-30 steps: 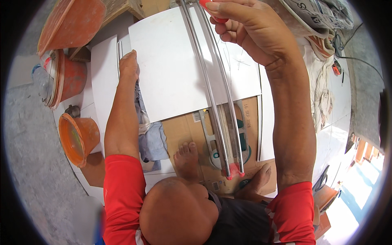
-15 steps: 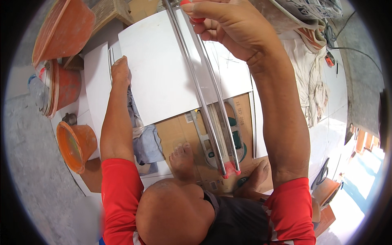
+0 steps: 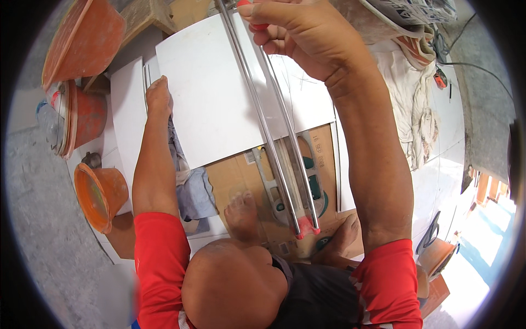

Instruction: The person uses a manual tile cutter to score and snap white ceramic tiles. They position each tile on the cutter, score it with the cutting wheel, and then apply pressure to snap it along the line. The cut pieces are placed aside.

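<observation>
A manual tile cutter with two chrome rails [image 3: 253,90] runs from the far side toward me, ending in a red bracket [image 3: 307,227] between my feet. Under the rails lies a large white tile [image 3: 205,88] on the cutter's grey bed with green pads [image 3: 313,183]. My right hand [image 3: 296,24] is closed around a red handle [image 3: 244,4] at the far end of the rails; part of it is hidden by the fingers. At the tile's left edge, my left hand [image 3: 159,96] is closed on the edge, fingertips mostly hidden. Thin metal rods [image 3: 146,77] show beside it.
Orange tubs [image 3: 101,192] and buckets [image 3: 90,115] stand on the left. A bluish-grey cloth [image 3: 196,194] lies by my foot, on cardboard [image 3: 230,175]. To the right are a pale cloth [image 3: 408,104], a red tape measure [image 3: 440,79] and a black cable [image 3: 482,68].
The whole view has shifted slightly left. Both hands keep their places, the right on the handle and the left at the tile's edge.
</observation>
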`<state>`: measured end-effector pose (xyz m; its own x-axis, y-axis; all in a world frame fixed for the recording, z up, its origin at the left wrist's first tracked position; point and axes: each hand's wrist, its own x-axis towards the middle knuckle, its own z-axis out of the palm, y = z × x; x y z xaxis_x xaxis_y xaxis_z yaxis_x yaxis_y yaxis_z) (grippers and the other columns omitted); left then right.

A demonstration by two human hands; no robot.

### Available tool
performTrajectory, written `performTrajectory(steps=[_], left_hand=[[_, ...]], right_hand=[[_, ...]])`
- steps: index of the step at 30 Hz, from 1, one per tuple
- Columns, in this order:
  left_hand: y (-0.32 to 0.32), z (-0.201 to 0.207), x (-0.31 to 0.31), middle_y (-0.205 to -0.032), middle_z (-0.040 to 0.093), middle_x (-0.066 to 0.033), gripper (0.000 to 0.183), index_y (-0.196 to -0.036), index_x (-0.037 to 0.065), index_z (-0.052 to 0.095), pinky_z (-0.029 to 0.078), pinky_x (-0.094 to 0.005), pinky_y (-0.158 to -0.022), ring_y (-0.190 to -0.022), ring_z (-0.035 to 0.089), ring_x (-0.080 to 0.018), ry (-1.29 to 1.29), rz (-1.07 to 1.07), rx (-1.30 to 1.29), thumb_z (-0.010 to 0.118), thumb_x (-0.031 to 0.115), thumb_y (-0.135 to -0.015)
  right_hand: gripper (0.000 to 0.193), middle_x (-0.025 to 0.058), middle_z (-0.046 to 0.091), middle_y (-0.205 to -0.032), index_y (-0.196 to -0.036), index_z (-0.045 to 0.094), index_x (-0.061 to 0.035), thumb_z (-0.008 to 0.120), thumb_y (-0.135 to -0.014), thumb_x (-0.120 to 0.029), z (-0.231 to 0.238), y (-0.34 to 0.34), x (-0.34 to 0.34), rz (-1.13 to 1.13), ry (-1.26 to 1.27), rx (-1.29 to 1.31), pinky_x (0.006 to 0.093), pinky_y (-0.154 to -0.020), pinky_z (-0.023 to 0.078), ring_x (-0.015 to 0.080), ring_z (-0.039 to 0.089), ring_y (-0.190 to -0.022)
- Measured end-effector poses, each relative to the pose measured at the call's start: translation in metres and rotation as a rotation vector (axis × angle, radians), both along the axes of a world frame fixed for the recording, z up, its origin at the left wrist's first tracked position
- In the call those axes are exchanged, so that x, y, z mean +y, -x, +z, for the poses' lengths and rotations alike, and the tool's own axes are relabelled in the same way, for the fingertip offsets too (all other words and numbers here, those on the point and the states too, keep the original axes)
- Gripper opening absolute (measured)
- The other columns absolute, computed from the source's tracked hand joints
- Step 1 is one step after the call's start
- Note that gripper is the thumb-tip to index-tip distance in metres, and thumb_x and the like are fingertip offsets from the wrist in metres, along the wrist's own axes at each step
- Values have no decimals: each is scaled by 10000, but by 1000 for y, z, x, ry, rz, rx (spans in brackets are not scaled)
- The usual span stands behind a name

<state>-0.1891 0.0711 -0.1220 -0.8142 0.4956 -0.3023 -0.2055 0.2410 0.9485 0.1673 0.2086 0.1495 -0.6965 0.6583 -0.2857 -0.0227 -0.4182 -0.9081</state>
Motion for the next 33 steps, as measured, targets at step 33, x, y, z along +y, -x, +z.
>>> performTrajectory(steps=[33], left_hand=[[1, 1, 3, -1122, 664, -116, 386, -1232, -91, 607, 470, -312, -980, -1053, 594, -184, 106, -35, -26, 685, 176, -965]], right_hand=[[224, 36, 638, -827, -1019, 694, 2, 756, -906, -181, 0, -2, -2, -48, 10, 21, 246, -671, 474, 121, 577, -729]])
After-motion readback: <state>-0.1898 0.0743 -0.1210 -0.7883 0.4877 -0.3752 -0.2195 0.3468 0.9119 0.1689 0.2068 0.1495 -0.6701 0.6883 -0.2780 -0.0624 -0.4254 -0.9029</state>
